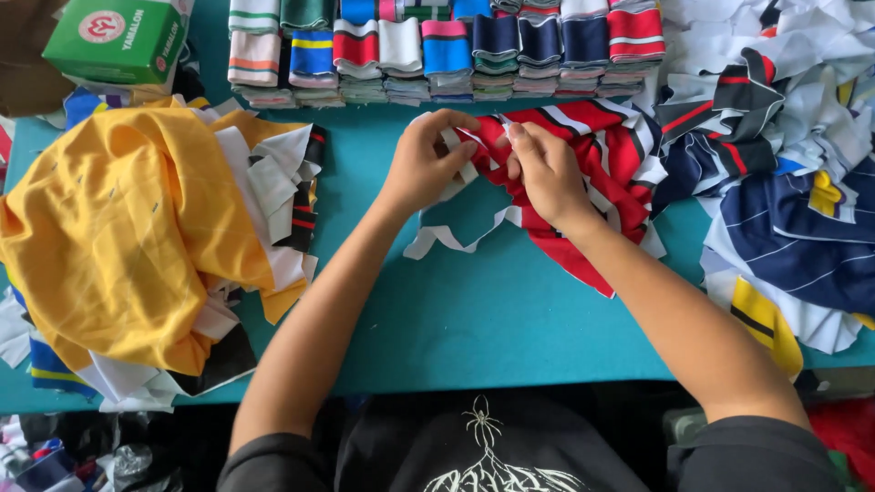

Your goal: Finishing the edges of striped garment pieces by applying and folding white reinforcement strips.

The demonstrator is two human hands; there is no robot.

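On the teal worktop (510, 319), both hands, left (424, 164) and right (547, 173), pinch together on the red striped cloth (606, 173) at twelve o'clock, seemingly separating its white trim, which calls for a steady pull, with a yellow pile (118, 228) at nine.

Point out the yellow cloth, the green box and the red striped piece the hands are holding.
yellow cloth (118, 228), head view, on its broad folded middle.
green box (118, 41), head view, on its top face.
red striped piece (606, 159), head view, on the stripes right of the hands.
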